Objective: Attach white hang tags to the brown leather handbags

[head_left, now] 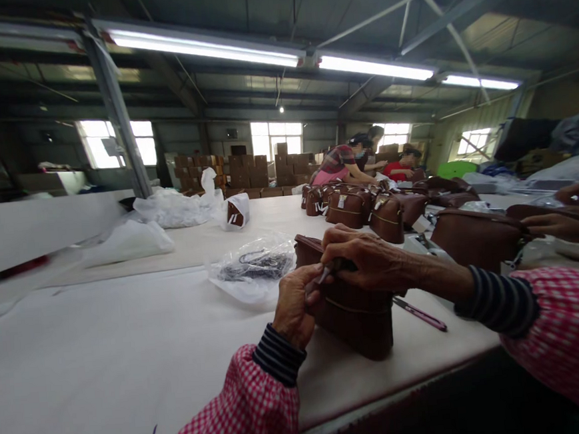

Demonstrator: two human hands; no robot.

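Observation:
A dark brown handbag (pixel 355 322) stands upright on the white table, directly before me. My left hand (pixel 296 303) is at its left side, thumb and fingers pinched on a small pale strip (pixel 325 274). Across the bag's upper part reaches my right hand (pixel 367 254), its fingers curled around a dark piece (pixel 344 264) at the bag, which they partly hide. Both hands meet near the strip. To the right of the bag lies a slim pink cutter knife (pixel 421 313). A clear plastic bag (pixel 258 266) with dark cord-like contents lies behind my left hand.
Several brown handbags (pixel 347 206) stand farther back, and another (pixel 476 236) is at the right beside another person's hand (pixel 554 228). White wrapping (pixel 178 209) is heaped at the back left, near a partly wrapped bag (pixel 238 212). The table's front edge (pixel 398 395) runs below.

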